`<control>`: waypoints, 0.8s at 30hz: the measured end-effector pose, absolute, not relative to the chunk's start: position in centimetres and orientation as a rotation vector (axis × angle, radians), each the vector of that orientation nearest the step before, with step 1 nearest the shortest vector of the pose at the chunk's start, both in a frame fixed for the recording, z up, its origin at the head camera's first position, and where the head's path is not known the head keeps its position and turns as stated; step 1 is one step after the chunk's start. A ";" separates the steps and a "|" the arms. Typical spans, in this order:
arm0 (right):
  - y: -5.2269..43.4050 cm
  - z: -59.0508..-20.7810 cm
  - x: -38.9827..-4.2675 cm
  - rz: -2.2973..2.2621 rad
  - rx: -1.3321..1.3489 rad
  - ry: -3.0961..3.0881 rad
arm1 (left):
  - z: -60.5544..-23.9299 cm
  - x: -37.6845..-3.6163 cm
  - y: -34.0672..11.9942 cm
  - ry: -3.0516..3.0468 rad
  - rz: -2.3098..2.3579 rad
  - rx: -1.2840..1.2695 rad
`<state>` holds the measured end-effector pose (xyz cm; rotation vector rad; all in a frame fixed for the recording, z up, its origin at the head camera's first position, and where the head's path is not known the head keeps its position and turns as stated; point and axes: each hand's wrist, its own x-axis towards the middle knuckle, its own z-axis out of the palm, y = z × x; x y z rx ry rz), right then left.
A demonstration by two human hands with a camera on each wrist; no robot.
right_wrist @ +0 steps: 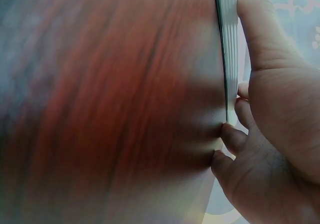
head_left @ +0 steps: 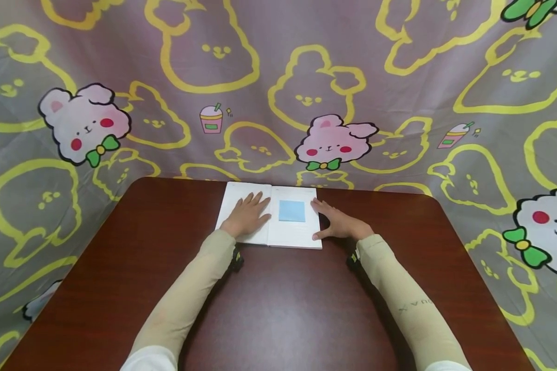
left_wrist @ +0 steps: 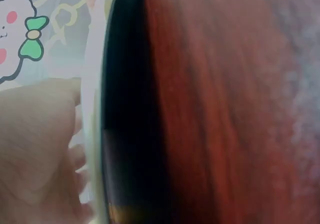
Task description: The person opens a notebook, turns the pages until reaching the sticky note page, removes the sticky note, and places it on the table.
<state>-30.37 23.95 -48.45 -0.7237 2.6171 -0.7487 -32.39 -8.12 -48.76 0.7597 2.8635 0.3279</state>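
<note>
Slippage risk: book [head_left: 291, 236] lies open at the table's [head_left: 278, 309] far edge. Left hand [head_left: 248, 215] presses flat, fingers spread, on its left page; right hand [head_left: 339, 224] braces the right edge, thumb on the corner. Uneven pressure could slide it. White pages; blue sticky note [head_left: 292, 211] between the hands.

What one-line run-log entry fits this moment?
left hand: flat on open book | right hand: at book's right edge | blue note: on right page
</note>
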 end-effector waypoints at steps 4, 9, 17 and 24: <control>24.0 -48.6 -30.5 -0.737 -0.743 2.626 | -48.6 -32.2 -8.7 2.814 0.376 0.722; 24.1 -48.6 -30.6 -0.745 -0.758 2.625 | -48.7 -32.1 -9.4 2.773 0.420 0.716; 23.9 -48.3 -30.4 -0.763 -0.739 2.626 | -49.0 -32.3 -9.4 2.745 0.429 0.691; 24.0 -48.4 -30.4 -0.757 -0.736 2.628 | -49.1 -32.2 -9.4 2.741 0.439 0.688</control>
